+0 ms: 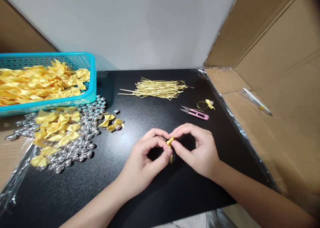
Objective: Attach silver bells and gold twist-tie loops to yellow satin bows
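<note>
Between my two hands, over the black tabletop [140,194], is a small yellow ribbon bow [170,141]. The thumb and fingers of my left hand [147,153] pinch its left side. My right hand [197,148] pinches the other side, fingertips nearly meeting those of the left. A thin golden strip hangs below the bow; fingers hide much of both. Beyond my right hand lie pink thread snips [198,114], blades pointing left. Behind them rests a bow with a looped gold tie [209,104]. A bundle of gold ties [160,89] lies farther back.
A turquoise basket [92,78] full of yellow bows stands at the back left. In front of it, silver beads [82,144] spread around loose yellow bows [57,126]. A white-handled cutter [257,101] lies on cardboard at the right. Cardboard panels [282,55] and a pale wall enclose the table.
</note>
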{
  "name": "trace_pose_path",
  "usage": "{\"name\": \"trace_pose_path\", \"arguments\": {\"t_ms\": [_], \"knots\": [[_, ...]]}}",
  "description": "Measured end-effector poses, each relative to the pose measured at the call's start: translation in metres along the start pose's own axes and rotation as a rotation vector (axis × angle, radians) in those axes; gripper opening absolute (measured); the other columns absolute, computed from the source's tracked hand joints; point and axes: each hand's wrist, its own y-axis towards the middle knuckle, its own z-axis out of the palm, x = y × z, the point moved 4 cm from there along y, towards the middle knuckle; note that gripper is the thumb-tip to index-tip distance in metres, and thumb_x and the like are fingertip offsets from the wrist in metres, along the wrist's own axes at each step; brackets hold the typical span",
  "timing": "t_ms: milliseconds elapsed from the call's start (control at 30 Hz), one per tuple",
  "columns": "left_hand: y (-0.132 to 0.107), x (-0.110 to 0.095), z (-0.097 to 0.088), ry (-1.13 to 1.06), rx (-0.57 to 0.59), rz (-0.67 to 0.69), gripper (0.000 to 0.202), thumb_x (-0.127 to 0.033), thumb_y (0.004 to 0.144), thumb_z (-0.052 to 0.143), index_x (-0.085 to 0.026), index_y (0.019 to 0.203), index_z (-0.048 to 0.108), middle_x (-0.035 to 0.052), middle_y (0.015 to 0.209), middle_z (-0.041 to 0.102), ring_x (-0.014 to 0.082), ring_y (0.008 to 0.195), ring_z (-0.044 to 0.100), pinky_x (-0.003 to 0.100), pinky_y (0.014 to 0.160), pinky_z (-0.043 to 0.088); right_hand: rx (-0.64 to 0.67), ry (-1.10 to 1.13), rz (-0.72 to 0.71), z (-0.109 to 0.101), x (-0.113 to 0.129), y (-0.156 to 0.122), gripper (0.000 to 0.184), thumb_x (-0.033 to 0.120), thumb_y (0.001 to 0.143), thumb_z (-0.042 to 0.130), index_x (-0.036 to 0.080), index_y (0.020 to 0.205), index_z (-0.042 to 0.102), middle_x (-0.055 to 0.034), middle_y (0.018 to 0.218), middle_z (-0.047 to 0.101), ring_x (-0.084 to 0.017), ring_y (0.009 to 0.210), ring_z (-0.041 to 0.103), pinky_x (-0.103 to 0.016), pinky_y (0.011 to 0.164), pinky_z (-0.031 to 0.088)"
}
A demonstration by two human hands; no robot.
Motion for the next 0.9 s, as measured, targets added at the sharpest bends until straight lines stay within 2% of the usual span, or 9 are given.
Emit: {"name": "trace_pose_path", "arguments": {"t_ms": [67,133,233,333,567,767,900], "knots": [[-0.001,-0.001,0.000,0.008,0.016,0.024,0.017,-0.018,0.088,0.060,-0.018,0.071,0.064,0.0067,0.099,0.065,0.0177,0.094,0.063,0.031,0.086,0.050,0.011,-0.018,0.012,-0.001,0.000,0.001,0.014,0.010,0.076,0.067,0.020,0.085,0.066,-0.0010,0.077,0.073,-0.014,0.065,0.066,-0.028,0.067,0.054],[-0.001,-0.002,0.000,0.009,0.030,0.037,0.017,-0.017,0.088,0.059,-0.018,0.071,0.063,0.0064,0.100,0.064,0.0168,0.093,0.062,0.030,0.086,0.050,0.086,-0.016,-0.032,0.000,0.001,0.002,0.021,0.008,0.077,0.065,0.021,0.093,0.068,-0.0012,0.080,0.072,-0.013,0.065,0.063,-0.027,0.065,0.053],[0.000,-0.003,0.000,0.031,0.035,0.040,0.017,-0.017,0.088,0.059,-0.018,0.071,0.062,0.0064,0.098,0.063,0.0175,0.094,0.062,0.030,0.085,0.049,0.161,0.003,-0.095,0.000,0.006,0.005,0.016,0.006,0.077,0.064,0.018,0.083,0.070,-0.0022,0.075,0.070,-0.013,0.064,0.062,-0.026,0.062,0.051],[0.001,-0.004,0.000,0.048,0.027,0.039,0.016,-0.017,0.087,0.058,-0.019,0.071,0.061,0.0066,0.097,0.063,0.0186,0.097,0.062,0.030,0.085,0.049,0.107,0.017,-0.045,-0.002,0.006,0.006,0.014,0.005,0.075,0.063,0.017,0.072,0.068,-0.0007,0.067,0.067,-0.011,0.057,0.059,-0.024,0.055,0.048],[0.000,-0.004,-0.001,0.035,-0.006,-0.005,0.018,-0.015,0.085,0.056,-0.017,0.067,0.060,0.0072,0.096,0.067,0.0164,0.088,0.065,0.028,0.079,0.050,-0.014,0.109,0.078,-0.002,0.002,0.002,0.014,0.006,0.076,0.062,0.018,0.071,0.067,-0.0006,0.066,0.068,-0.013,0.058,0.061,-0.025,0.056,0.050],[0.003,-0.006,0.000,-0.024,-0.010,-0.039,0.018,-0.014,0.081,0.057,-0.017,0.064,0.059,0.0061,0.087,0.071,0.0147,0.075,0.067,0.024,0.067,0.051,-0.048,0.137,0.094,-0.001,0.000,-0.002,0.013,0.007,0.076,0.064,0.018,0.071,0.067,-0.0011,0.067,0.068,-0.013,0.060,0.063,-0.026,0.057,0.050],[0.002,-0.003,0.001,-0.122,-0.014,-0.096,0.017,-0.017,0.082,0.060,-0.016,0.066,0.060,0.0067,0.086,0.072,0.0138,0.072,0.065,0.023,0.064,0.052,-0.042,0.165,0.180,0.001,-0.004,-0.005,0.012,0.008,0.076,0.064,0.019,0.071,0.066,-0.0005,0.066,0.067,-0.014,0.062,0.063,-0.027,0.059,0.050]]}}
